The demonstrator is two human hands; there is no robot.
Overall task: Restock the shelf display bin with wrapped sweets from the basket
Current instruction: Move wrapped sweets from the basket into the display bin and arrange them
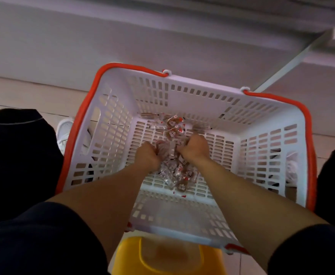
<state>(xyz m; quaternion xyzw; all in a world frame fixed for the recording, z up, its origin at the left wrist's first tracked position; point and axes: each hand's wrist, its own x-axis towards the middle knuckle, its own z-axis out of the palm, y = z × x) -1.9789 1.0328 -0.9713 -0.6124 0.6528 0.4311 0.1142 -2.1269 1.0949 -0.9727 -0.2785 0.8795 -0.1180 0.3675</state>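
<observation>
While both hands reach down into the white shopping basket (186, 92), the left hand (147, 154) and the right hand (195, 146) are each curled into a fist around a clump of wrapped sweets (172, 132), gathering them off the slotted floor of the basket. More sweets lie loose between and behind the wrists, and a few sit farther off near the far wall.

These sweets look small and very light, each in a clear crinkly wrapper with red printing over a brown centre. Wrappers like that are likely slippery and springy, so a handful will probably shed pieces unless the fingers close under the pile and not just pinch at the top. Scooping from beneath, with the palms cupped toward each other, seems the safest hold; the sweets themselves appear firm enough not to crush.

Several things cannot be made out. The fingers are turned away from the camera, so how many sweets each fist holds is hidden. The shelf display bin is not visible at all; only pale panels of a shelf unit (162, 36) rise behind the basket. Motion blur softens the print on the wrappers. The basket rests partly over a yellow stool (162, 257), whose edges are cut off by the arms and frame.
</observation>
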